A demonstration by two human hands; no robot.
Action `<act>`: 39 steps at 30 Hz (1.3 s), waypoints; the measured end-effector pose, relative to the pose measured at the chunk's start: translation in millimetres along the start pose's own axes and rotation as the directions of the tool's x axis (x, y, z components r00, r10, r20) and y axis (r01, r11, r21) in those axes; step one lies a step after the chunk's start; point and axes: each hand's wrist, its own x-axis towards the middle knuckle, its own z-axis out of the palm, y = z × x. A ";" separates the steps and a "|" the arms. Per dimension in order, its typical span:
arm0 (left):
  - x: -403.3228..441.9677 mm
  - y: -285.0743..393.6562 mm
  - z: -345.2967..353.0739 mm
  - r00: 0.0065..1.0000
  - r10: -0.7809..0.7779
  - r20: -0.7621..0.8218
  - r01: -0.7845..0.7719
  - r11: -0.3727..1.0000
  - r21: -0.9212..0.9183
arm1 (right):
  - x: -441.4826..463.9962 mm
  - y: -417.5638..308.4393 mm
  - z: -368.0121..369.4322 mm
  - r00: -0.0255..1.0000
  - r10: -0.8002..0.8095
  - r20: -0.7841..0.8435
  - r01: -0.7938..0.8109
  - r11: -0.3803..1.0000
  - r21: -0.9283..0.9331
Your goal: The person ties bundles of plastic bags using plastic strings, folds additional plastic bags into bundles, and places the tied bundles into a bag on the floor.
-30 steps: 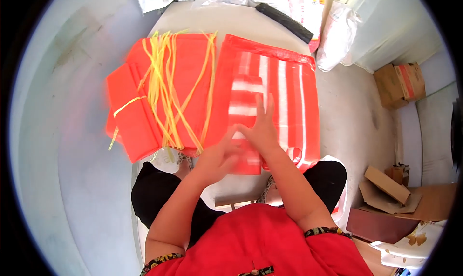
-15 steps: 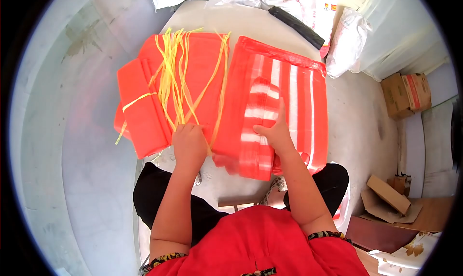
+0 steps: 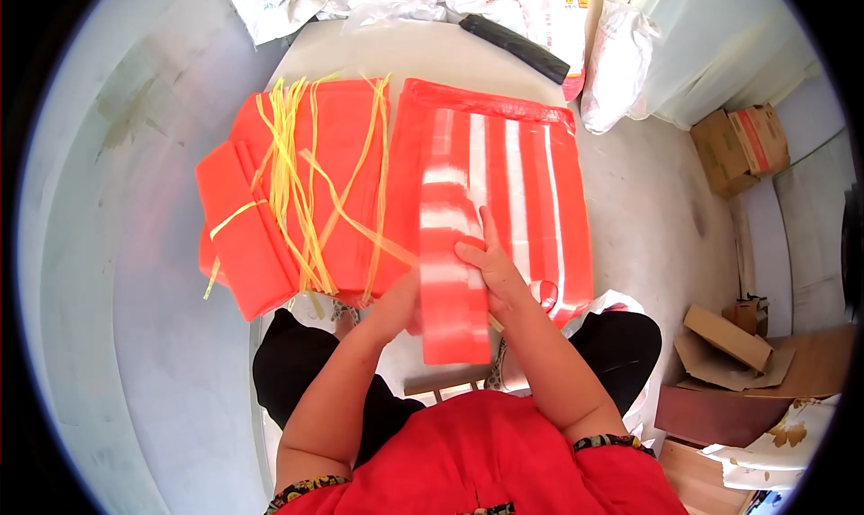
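A folded bundle of red and white striped plastic bags (image 3: 450, 218) stands tilted in front of me. My right hand (image 3: 493, 268) is closed around its right side, thumb across the front. My left hand (image 3: 402, 306) is at the bundle's left edge, its fingers mostly hidden behind it. One yellow plastic strip (image 3: 360, 227) runs down into that hand. Under the bundle lies a wide stack of striped bags (image 3: 549, 191). More yellow strips (image 3: 286, 164) lie across plain red bags (image 3: 346, 119) to the left.
A tied red bundle (image 3: 243, 232) lies at the left. A black roll (image 3: 515, 47) and white sacks (image 3: 619, 61) are at the far side. Cardboard boxes (image 3: 742, 146) stand to the right, with opened cardboard (image 3: 733, 349) nearer me.
My left hand has moved right from the yellow strips, drawing one toward the bundle. My right hand has brought the folded bundle lower and closer to me.
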 end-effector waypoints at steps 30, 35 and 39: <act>30.1 25.4 19.4 0.841 0.519 -0.150 -0.224 0.588 0.778 | -23.8 -66.4 -111.1 0.883 -0.328 0.337 0.300 -0.158 -0.941; 27.8 30.2 24.0 0.850 0.506 -0.145 -0.160 0.510 0.845 | -30.2 -96.6 -97.5 0.977 -0.080 0.197 0.179 -0.189 -0.965; 26.8 30.0 28.4 0.865 0.480 -0.144 -0.074 0.407 0.911 | -31.5 -98.0 -63.5 0.937 -0.109 0.331 0.338 0.522 -0.783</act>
